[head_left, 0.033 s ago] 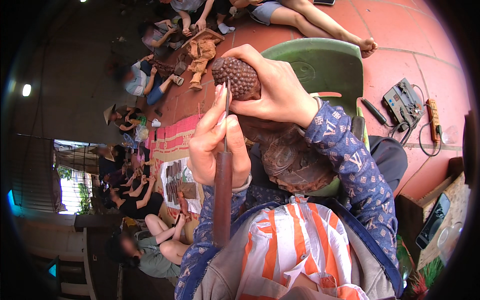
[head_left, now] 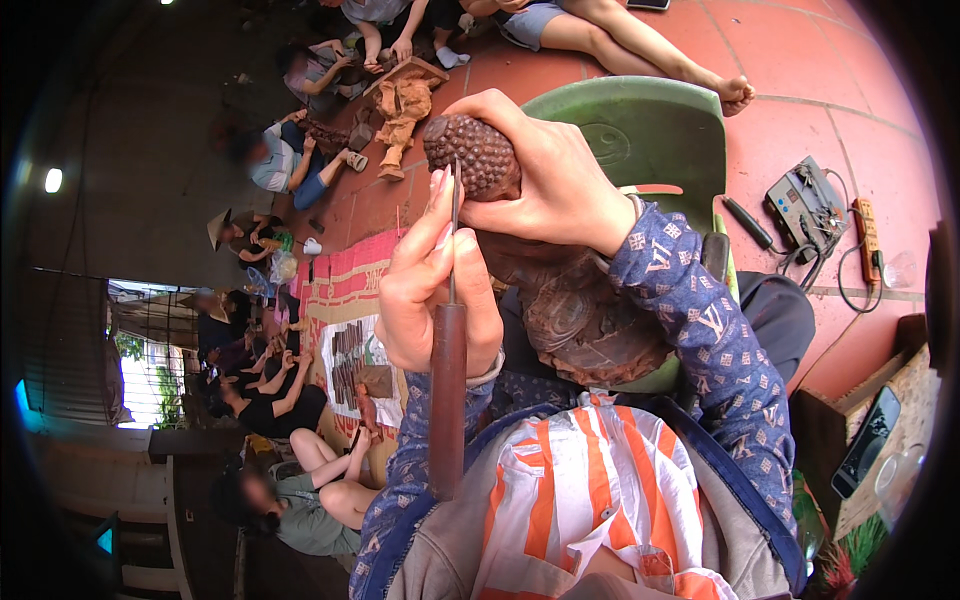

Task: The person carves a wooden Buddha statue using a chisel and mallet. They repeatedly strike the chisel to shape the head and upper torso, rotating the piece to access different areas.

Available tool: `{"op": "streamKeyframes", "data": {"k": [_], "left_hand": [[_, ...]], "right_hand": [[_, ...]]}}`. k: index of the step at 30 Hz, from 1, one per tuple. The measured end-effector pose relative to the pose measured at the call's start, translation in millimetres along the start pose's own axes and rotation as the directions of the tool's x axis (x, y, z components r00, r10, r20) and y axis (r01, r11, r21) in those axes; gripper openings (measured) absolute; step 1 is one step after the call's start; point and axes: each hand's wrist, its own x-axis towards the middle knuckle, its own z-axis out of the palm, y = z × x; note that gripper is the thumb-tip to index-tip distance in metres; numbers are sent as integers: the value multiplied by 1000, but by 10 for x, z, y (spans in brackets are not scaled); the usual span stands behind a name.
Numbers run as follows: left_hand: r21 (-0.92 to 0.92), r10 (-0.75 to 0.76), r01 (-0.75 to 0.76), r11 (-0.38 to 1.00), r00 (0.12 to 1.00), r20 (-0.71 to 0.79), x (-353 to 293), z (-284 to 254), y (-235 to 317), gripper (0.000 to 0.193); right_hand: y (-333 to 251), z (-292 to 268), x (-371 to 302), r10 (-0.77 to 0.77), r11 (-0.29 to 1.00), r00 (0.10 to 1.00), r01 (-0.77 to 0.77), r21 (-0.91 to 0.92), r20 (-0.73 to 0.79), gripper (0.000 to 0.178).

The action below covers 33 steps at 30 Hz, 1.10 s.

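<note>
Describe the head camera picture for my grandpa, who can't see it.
The left hand holds a thin-bladed tool at a bumpy dark brown carving, gripped by the right hand. Beyond are a green chair, red floor tiles and other people.

That fisheye on the worker's head looks down, close over the left hand [head_left: 415, 298] and right hand [head_left: 552, 180], tiled floor [head_left: 790, 70] beyond.

carving [head_left: 470, 150]: looks like wood, bumpy, a little shiny | chisel handle [head_left: 447, 400]: smooth wood | chisel blade [head_left: 454, 275]: metal | green chair [head_left: 680, 130]: smooth plastic | striped shirt [head_left: 600, 480]: wrinkly cloth | far statue [head_left: 404, 108]: rough, matt wood | phone [head_left: 868, 440]: shiny, like glass
</note>
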Motion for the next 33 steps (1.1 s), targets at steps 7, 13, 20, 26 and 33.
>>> {"op": "streamKeyframes", "data": {"k": [7,13,20,26,33], "left_hand": [[107,-63,59,992,998,31,56,-38,146,12],[-179,76,-32,983,967,242,89,-244,165,18],[-219,-185,167,961,981,-64,43,-67,50,14],[-289,-208,177,941,975,-80,53,-49,30,12],[-194,-270,265,945,963,0,176,-147,174,12]], "right_hand": [[38,53,-1,-39,999,999,39,9,-27,53],[53,14,-7,-40,999,999,39,-22,-22,56],[3,16,-1,-5,1000,1000,5,-6,-4,56],[7,10,-1,-8,1000,1000,8,-6,0,56],[6,27,5,-16,1000,1000,16,-2,-11,56]]}}
